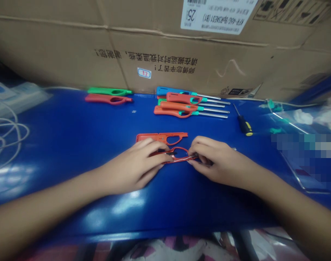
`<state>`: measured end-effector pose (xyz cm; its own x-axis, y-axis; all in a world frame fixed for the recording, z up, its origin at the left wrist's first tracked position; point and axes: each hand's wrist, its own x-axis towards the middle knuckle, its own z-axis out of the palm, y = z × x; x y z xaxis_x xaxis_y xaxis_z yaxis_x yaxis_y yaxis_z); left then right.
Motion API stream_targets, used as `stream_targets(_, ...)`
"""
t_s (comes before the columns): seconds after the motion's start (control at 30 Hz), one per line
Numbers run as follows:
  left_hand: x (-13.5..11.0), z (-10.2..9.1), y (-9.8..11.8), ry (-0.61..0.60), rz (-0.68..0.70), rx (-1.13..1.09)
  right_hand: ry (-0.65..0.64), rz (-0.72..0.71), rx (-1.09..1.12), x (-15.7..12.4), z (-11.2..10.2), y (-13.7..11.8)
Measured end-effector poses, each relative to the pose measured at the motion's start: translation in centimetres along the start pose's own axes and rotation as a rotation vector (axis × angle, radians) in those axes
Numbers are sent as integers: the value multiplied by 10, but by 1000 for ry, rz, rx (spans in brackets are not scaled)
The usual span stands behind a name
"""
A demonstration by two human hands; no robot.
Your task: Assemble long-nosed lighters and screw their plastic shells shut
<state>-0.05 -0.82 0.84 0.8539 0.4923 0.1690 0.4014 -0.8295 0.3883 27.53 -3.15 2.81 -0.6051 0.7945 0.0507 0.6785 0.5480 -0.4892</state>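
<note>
Between my two hands lies an opened red lighter shell (pixel 179 158) of the long-nosed kind, with a looped trigger guard and small inner parts showing. My left hand (pixel 139 163) closes its fingers on the handle end and covers most of it. At the nozzle end, my right hand (pixel 211 159) pinches the shell with thumb and fingers; a bit of metal shows past the knuckles, and the rest is hidden. Just beyond, a second red shell half (pixel 169 138) rests on the table with its hollow side up, close to my left fingers.
Several assembled long lighters (pixel 181 108) lie in a pile behind. Left of them are a green handle shell (pixel 108 91) and a red one (pixel 108 99). A screwdriver (pixel 244 125), a plastic bag (pixel 298 116), white cable (pixel 10 130) and a cardboard box (pixel 73 54) surround the blue table (pixel 100 214).
</note>
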Motion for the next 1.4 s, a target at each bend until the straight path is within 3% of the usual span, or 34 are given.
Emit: stream_targets(1.4,-2,1,-1,-5,9,18,-46,-19,14,-1,0,2)
